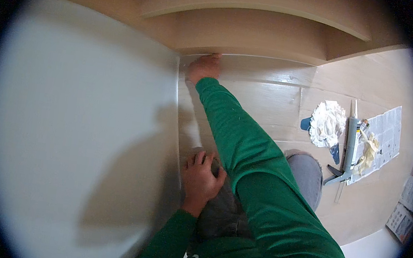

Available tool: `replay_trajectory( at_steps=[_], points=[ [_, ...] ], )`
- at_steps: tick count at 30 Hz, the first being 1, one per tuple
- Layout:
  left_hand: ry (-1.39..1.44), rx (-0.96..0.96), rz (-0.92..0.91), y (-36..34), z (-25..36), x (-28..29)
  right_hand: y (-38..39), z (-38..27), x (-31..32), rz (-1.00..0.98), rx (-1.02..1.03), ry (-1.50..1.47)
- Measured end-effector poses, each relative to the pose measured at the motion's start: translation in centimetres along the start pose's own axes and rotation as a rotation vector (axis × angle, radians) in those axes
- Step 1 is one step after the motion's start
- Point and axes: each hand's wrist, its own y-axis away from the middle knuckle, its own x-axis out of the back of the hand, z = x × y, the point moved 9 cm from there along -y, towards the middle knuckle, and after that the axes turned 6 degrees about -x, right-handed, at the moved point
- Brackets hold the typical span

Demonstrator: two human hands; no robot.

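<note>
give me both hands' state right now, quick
Left hand: open, spread on the grey trouser leg.
Right hand: curled at the white seam; whether it holds anything cannot be told.

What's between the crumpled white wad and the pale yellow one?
The head view shows a grey caulking gun between the white wad and yellow wad.

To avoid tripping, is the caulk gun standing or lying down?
Lying down: the caulk gun shows its full length side-on, from nozzle to handle.

Right hand (205, 69): fingertips indistinct, grip apparently hidden; shelves (260, 34): cut off above; left leg (223, 209): partly behind left hand (199, 177); papers (401, 223), right: print illegible.
</note>
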Motion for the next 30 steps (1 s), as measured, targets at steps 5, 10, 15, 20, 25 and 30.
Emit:
replay_trajectory(
  at_steps=[5,10,15,20,25,30],
  points=[
    [0.017,0.017,0.016,0.5,-0.4,-0.1,5.8,-3.0,-0.7,-0.264,0.200,-0.235],
    [0.015,0.094,0.028,1.3,-1.4,0.0,13.2,7.2,8.3,-0.342,0.339,-0.134],
    [-0.053,0.031,0.005,1.0,0.5,0.3,12.8,35.7,23.2,0.205,0.170,0.351],
    [0.137,0.189,0.042,-1.7,-5.4,-2.3,14.4,45.9,20.8,0.127,-0.177,0.416],
    [0.262,0.294,0.176,-15.8,-8.5,0.9,13.9,46.9,20.7,0.259,0.045,0.408],
    [0.047,0.315,0.215,-27.0,-11.8,-2.0,13.8,47.1,22.7,0.234,0.034,0.362]
  ],
)
